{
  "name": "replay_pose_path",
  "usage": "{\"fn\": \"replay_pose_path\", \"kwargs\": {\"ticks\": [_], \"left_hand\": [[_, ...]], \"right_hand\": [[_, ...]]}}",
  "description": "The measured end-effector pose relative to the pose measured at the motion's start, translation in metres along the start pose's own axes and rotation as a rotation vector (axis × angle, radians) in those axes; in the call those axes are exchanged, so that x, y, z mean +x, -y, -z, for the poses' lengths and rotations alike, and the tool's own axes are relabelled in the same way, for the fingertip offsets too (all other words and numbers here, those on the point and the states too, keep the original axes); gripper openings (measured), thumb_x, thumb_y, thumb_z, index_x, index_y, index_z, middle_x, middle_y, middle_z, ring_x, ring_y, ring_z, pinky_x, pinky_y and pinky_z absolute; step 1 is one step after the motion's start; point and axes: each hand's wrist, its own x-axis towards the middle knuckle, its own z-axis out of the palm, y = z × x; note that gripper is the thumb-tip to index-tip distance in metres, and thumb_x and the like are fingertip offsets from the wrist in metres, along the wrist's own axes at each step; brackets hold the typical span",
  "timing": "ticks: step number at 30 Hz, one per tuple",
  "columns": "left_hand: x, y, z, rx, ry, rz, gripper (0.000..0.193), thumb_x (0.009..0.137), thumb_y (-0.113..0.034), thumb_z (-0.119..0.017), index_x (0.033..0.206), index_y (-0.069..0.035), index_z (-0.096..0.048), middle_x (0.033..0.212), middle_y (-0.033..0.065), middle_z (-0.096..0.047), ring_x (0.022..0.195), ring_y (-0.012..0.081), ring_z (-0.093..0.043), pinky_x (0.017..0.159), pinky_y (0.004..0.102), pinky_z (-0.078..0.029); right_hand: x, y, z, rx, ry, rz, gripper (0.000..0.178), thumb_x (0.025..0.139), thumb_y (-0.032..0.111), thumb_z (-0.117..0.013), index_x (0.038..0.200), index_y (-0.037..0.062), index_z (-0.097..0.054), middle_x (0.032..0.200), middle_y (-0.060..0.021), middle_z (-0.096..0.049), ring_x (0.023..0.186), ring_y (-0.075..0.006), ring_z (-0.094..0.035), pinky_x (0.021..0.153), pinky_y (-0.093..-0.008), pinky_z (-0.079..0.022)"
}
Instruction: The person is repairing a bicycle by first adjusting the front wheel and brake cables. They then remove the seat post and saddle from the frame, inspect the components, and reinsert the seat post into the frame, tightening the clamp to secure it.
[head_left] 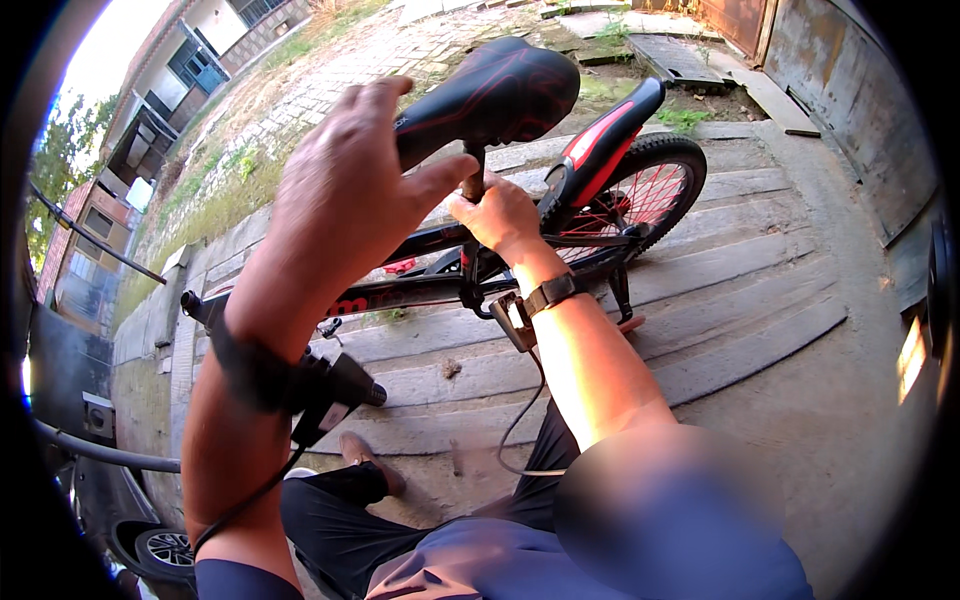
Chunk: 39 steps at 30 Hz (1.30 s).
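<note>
A small bicycle stands in front of me with a black saddle on a seat post. My left hand is at the saddle's nose, fingers raised and thumb stretched out to the right, apart from each other. Below the saddle, my right hand is closed around the lower part of the seat post, its fingertips partly hidden. The black frame tube runs below both hands. At the back are a red-and-black mudguard and the rear wheel with red spokes.
Long stone slabs lie under the bicycle. A rusty metal door stands at the right. Cabled devices are strapped to my wrists, one cable hanging beside my right forearm. A car wheel shows at lower left, with my shoe nearer the middle.
</note>
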Motion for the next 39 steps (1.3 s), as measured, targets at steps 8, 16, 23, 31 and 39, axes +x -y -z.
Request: {"fn": "replay_pose_path", "kwargs": {"ticks": [8, 16, 23, 31, 39], "left_hand": [[0.032, 0.019, -0.028, 0.011, 0.177, 0.011, 0.051, 0.079, -0.034, -0.078, 0.115, -0.002, -0.06, 0.09, 0.0215, -0.07, 0.091, 0.0389, -0.069, 0.082, 0.0468, -0.054], [0.053, 0.064, -0.022, -0.3, 0.346, -0.081, 0.062, 0.079, -0.018, -0.082, 0.132, -0.001, -0.055, 0.101, 0.0147, -0.068, 0.095, 0.0228, -0.066, 0.09, 0.0352, -0.05], [0.049, 0.054, -0.022, -0.294, 0.312, -0.049, 0.057, 0.081, -0.018, -0.081, 0.13, -0.001, -0.057, 0.102, 0.0167, -0.069, 0.096, 0.024, -0.067, 0.091, 0.0357, -0.05], [0.034, 0.026, -0.021, -0.11, 0.217, -0.044, 0.053, 0.081, -0.023, -0.078, 0.125, -0.002, -0.058, 0.096, 0.0238, -0.07, 0.092, 0.038, -0.069, 0.083, 0.0448, -0.053], [0.067, 0.085, -0.021, -0.405, 0.421, -0.197, 0.063, 0.081, -0.012, -0.08, 0.137, -0.005, -0.052, 0.109, 0.0109, -0.068, 0.101, 0.0195, -0.064, 0.093, 0.0335, -0.05]], "right_hand": [[0.003, -0.004, -0.006, 0.072, -0.007, 0.014, 0.036, 0.08, 0.043, -0.071, 0.102, 0.0145, -0.07, 0.093, -0.0146, -0.073, 0.092, -0.0369, -0.07, 0.082, -0.0464, -0.056], [0.001, 0.0, -0.006, 0.16, -0.005, 0.037, 0.03, 0.079, 0.038, -0.072, 0.096, 0.0131, -0.071, 0.091, -0.0144, -0.073, 0.09, -0.0355, -0.07, 0.08, -0.0445, -0.055], [0.003, -0.001, -0.017, 0.104, -0.1, 0.041, 0.03, 0.079, 0.038, -0.071, 0.097, 0.014, -0.07, 0.089, -0.0136, -0.073, 0.086, -0.0377, -0.069, 0.077, -0.0469, -0.056], [0.003, -0.008, -0.013, 0.088, -0.103, 0.112, 0.033, 0.078, 0.037, -0.075, 0.098, 0.0123, -0.068, 0.086, -0.0145, -0.072, 0.085, -0.0376, -0.069, 0.077, -0.047, -0.056], [0.003, -0.009, -0.02, 0.134, -0.106, 0.207, 0.033, 0.077, 0.034, -0.077, 0.097, 0.0105, -0.068, 0.086, -0.0152, -0.072, 0.083, -0.0369, -0.069, 0.076, -0.0446, -0.056]]}}
